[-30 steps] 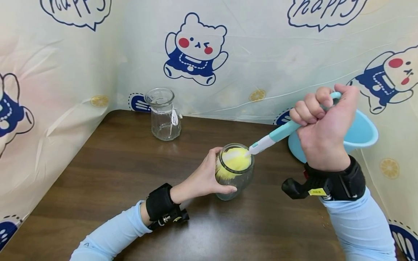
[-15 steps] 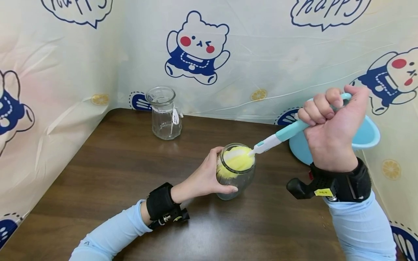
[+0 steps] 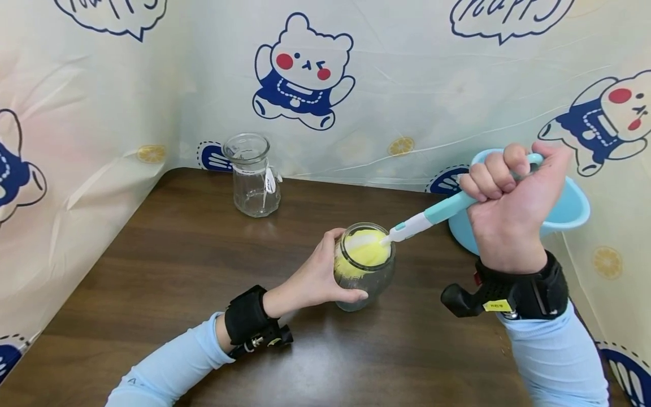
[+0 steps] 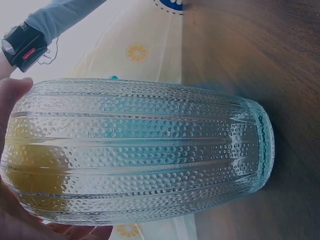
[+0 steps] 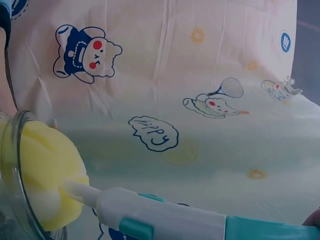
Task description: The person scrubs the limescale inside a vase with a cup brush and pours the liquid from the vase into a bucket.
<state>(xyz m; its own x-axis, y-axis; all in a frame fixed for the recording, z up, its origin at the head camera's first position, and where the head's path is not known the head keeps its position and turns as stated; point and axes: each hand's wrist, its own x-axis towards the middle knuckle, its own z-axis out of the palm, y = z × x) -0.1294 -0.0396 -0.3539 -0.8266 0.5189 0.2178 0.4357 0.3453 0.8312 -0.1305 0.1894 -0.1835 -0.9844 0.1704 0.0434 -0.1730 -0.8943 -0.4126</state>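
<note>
A clear glass jar (image 3: 363, 288) with a dimpled, ribbed wall stands on the table, and my left hand (image 3: 325, 274) grips it round the side. In the left wrist view the jar (image 4: 150, 155) fills the middle. My right hand (image 3: 513, 203) is curled round the teal handle of a bottle brush (image 3: 424, 219). The brush's yellow and white sponge head (image 3: 367, 247) sits in the jar's mouth, partly above the rim, as the right wrist view shows with the sponge (image 5: 55, 170) bulging out past the glass.
A second glass jar (image 3: 256, 189) with a white tag stands at the back left of the brown table (image 3: 178, 254). A light blue basin (image 3: 572, 209) sits behind my right hand. A printed cloth (image 3: 396, 85) hangs along the back and sides.
My right hand and the brush shift slightly right, then back a little left, with the sponge staying at the jar's mouth. My left hand keeps its grip on the jar.
</note>
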